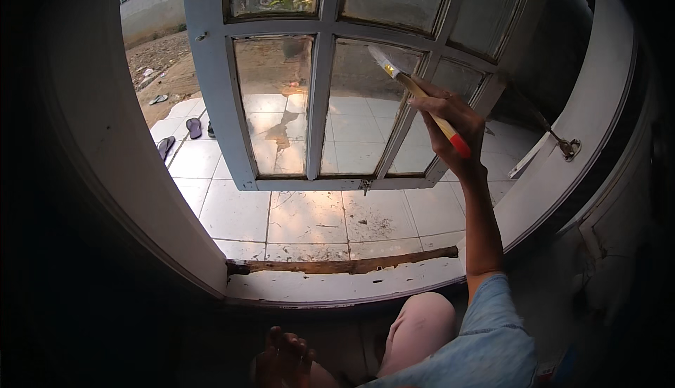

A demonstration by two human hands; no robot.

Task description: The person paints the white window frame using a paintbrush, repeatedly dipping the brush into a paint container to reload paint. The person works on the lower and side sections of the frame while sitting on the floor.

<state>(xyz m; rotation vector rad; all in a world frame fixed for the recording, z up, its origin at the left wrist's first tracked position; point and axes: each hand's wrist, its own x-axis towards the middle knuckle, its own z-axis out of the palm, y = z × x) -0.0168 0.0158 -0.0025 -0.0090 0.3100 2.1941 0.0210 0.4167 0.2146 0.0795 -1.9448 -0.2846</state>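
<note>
My right hand (pixel 448 116) is shut on a paintbrush (pixel 416 90) with a wooden handle and a red end. Its pale bristles point up and left, in front of a lower middle glass pane of the window sash (pixel 321 103); I cannot tell whether they touch it. The sash has light grey-white painted bars, with dark, rough edges round the panes, and stands swung outward. A small metal latch (pixel 365 185) sits on its bottom rail. My left hand is not in view.
The white window frame (pixel 559 166) curves round the opening, with a metal stay (pixel 568 148) at right. A worn wooden strip (pixel 348 266) runs along the sill (pixel 343 286). Outside are a tiled floor (pixel 237 211) with debris and sandals (pixel 194 128). My bare foot (pixel 287 356) is below the sill.
</note>
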